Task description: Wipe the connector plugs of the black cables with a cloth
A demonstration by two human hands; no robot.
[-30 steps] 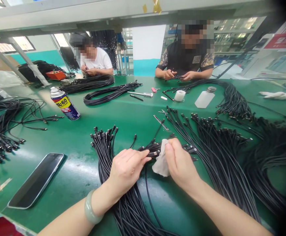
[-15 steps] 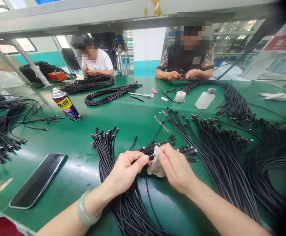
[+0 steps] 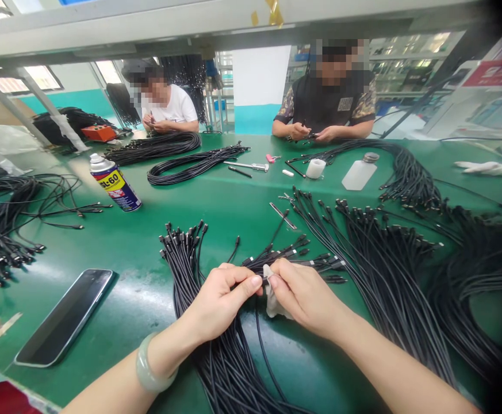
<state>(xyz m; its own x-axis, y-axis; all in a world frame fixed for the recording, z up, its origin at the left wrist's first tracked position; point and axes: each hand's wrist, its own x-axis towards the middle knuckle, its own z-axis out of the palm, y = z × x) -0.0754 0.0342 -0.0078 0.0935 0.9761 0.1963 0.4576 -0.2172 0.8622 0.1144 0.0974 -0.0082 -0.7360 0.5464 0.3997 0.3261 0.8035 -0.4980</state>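
My left hand [image 3: 222, 302] grips a bundle of thin black cables [image 3: 181, 270] just behind their connector ends, which fan out to the right [image 3: 294, 257]. A jade bangle [image 3: 149, 368] sits on that wrist. My right hand [image 3: 302, 299] pinches a crumpled white cloth [image 3: 273, 305] around one connector, its fingertips almost meeting those of my left hand. Most of the cloth is hidden between my fingers. The cable tails run down past my left wrist across the green table [image 3: 160, 241].
A black smartphone [image 3: 65, 317] lies left of my hands, with large cable heaps on both sides. Farther off stand a spray can [image 3: 115, 183], a plastic bottle [image 3: 359, 174], a tape roll [image 3: 315, 168] and small tools. Two seated co-workers [image 3: 330, 98] [image 3: 162, 103] handle cables across the table.
My right hand has moved left, closer to my left hand. The cloth is drawn in between them, and less of it shows.
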